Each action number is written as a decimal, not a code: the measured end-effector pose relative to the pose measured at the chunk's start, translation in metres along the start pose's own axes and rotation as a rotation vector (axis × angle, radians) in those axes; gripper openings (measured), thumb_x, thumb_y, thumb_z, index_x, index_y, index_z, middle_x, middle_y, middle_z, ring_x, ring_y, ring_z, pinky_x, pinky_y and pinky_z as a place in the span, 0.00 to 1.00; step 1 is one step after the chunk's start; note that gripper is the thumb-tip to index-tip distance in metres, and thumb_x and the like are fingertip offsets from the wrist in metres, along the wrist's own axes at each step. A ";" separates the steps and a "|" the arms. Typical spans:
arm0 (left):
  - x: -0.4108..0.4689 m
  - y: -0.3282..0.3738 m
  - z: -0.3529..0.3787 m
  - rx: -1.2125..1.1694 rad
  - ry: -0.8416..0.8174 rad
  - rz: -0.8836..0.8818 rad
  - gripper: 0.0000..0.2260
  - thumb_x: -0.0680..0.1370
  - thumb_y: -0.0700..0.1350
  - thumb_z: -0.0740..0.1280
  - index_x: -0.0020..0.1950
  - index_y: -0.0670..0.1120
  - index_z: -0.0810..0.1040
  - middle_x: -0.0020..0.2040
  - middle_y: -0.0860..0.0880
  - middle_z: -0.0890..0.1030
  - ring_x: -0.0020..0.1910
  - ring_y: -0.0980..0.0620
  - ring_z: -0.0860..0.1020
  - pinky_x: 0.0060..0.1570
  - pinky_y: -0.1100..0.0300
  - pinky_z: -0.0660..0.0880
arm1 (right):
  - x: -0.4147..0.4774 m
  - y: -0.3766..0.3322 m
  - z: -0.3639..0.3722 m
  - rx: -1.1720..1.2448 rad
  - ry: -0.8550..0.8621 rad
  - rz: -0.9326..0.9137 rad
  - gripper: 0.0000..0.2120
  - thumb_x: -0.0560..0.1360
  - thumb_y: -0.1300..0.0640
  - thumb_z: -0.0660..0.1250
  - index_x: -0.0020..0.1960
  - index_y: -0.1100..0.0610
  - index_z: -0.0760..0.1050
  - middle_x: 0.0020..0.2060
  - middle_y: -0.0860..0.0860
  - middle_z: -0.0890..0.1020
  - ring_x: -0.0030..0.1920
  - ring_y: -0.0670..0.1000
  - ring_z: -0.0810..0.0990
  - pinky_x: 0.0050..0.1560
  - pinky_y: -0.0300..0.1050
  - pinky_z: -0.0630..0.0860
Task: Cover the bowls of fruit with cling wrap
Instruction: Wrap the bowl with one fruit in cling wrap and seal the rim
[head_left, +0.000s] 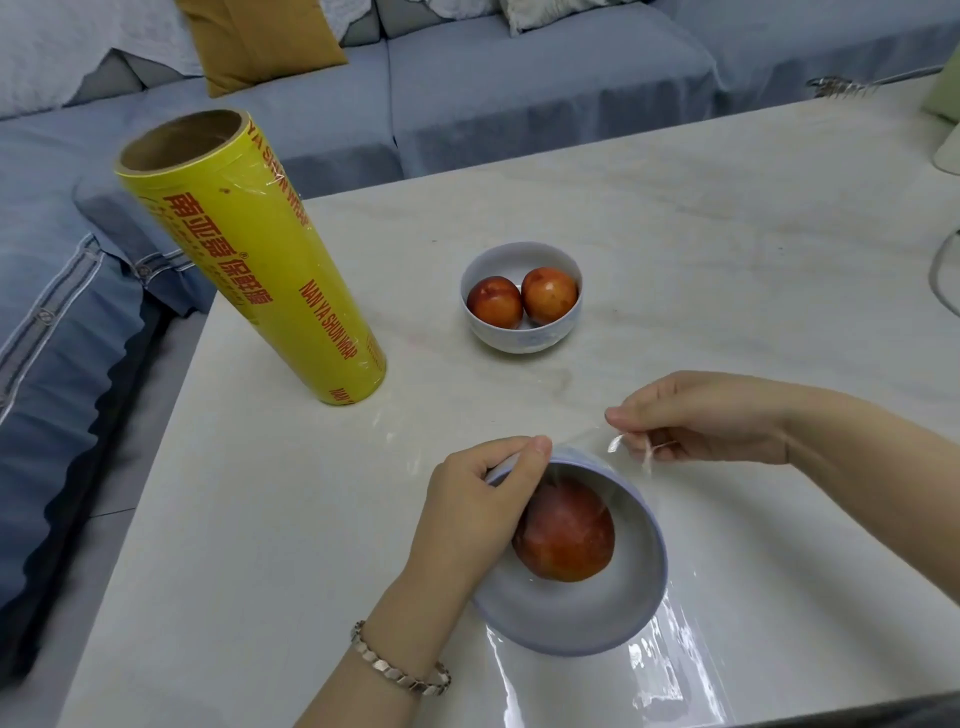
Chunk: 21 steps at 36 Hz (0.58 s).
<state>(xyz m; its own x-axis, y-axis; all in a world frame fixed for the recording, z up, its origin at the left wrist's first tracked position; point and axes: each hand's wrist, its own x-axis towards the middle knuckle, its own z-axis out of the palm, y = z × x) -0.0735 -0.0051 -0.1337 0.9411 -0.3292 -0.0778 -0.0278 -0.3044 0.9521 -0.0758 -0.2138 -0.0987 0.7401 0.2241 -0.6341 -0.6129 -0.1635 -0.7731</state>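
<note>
Head view looks down on a pale marble-patterned table (727, 234) where the near bowl (571, 618), white with a bluish outer wall, sits close to the person and holds a single red fruit (566, 535). A sheet of cling film (675, 670) lies glossy on the table at the bowl's near right side and rises over its far rim. The left hand (478, 514) grips that rim on the far left, fingers curled outside and the thumb pressed over the edge onto the film. The right hand (711, 415), just beyond the bowl's far right, pinches a bunched edge of the film between thumb and fingertips, clear of the table. Farther back stands the second bowl (519, 340), uncovered, with two red-orange fruits (493, 302) touching inside. A yellow cling wrap roll (260, 260) stands on end near the table's left edge. A metal bracelet (400, 670) circles the left wrist, and a blue sofa (519, 78) with a mustard cushion (254, 41) runs behind.
</note>
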 end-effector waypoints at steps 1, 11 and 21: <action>0.000 0.000 0.000 -0.003 0.002 0.002 0.14 0.76 0.47 0.66 0.31 0.56 0.81 0.34 0.60 0.82 0.38 0.64 0.78 0.40 0.71 0.72 | 0.001 0.003 0.001 0.056 0.010 -0.052 0.11 0.61 0.49 0.69 0.33 0.57 0.76 0.32 0.50 0.78 0.37 0.47 0.73 0.43 0.39 0.70; 0.002 -0.001 -0.002 0.014 -0.001 0.016 0.12 0.76 0.46 0.66 0.36 0.61 0.81 0.38 0.65 0.83 0.44 0.66 0.80 0.43 0.75 0.72 | 0.020 0.040 0.040 0.757 -0.045 -0.436 0.15 0.54 0.54 0.80 0.35 0.56 0.78 0.42 0.55 0.84 0.49 0.52 0.83 0.44 0.42 0.80; -0.002 -0.011 -0.006 0.017 0.021 0.108 0.16 0.69 0.62 0.60 0.39 0.55 0.82 0.41 0.54 0.83 0.43 0.57 0.80 0.42 0.70 0.75 | 0.025 0.020 0.062 0.561 0.453 -0.232 0.02 0.67 0.65 0.72 0.37 0.60 0.80 0.27 0.51 0.83 0.28 0.46 0.81 0.30 0.36 0.78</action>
<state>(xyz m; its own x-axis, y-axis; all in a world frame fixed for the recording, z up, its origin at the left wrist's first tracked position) -0.0734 0.0039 -0.1420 0.9393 -0.3417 0.0314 -0.1349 -0.2836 0.9494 -0.0872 -0.1516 -0.1290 0.8343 -0.2430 -0.4948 -0.3874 0.3802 -0.8399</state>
